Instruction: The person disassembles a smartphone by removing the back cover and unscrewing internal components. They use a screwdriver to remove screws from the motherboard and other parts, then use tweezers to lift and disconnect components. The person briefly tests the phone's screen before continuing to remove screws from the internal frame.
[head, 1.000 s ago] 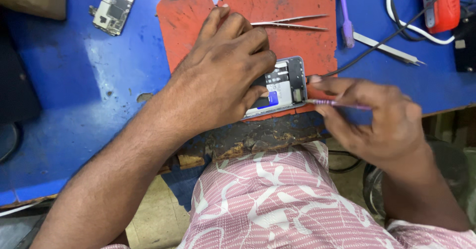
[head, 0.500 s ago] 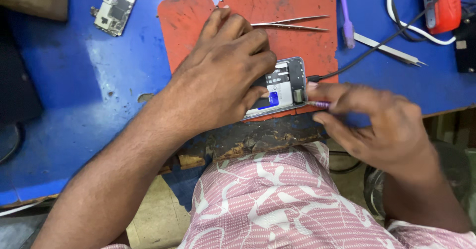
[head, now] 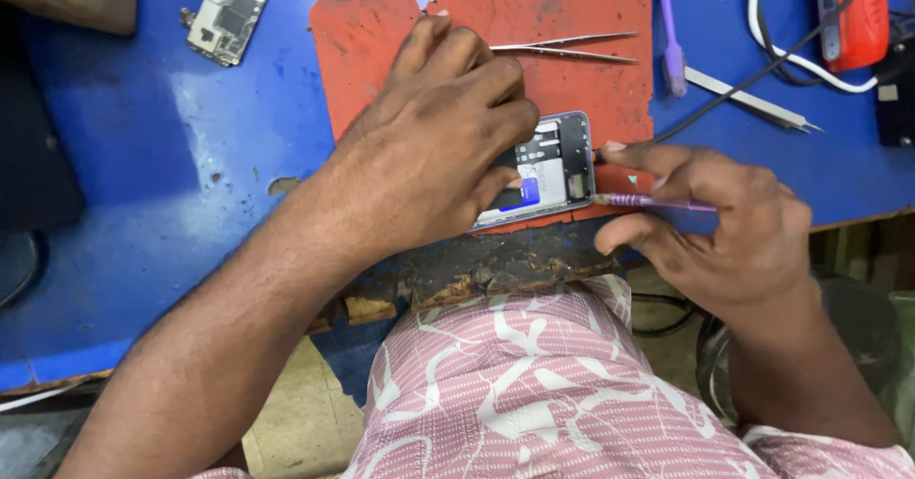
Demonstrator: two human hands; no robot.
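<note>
An opened phone (head: 553, 166) with its back off lies on a worn red mat (head: 572, 79) near the front edge of the blue bench. My left hand (head: 434, 145) lies over most of the phone and presses it down, fingers curled on its top. My right hand (head: 724, 226) pinches a thin purple tool (head: 648, 201) whose tip touches the phone's right edge.
Steel tweezers (head: 567, 48) lie on the mat behind my left hand. A purple brush (head: 667, 26), a second pair of tweezers (head: 753, 100), white and black cables (head: 782, 55) and a red device (head: 851, 12) sit at the right. A loose circuit board (head: 226, 17) lies far left.
My right hand has drawn slightly right and down, with the purple tool's tip still at the phone's right edge. My left hand has stayed on the phone.
</note>
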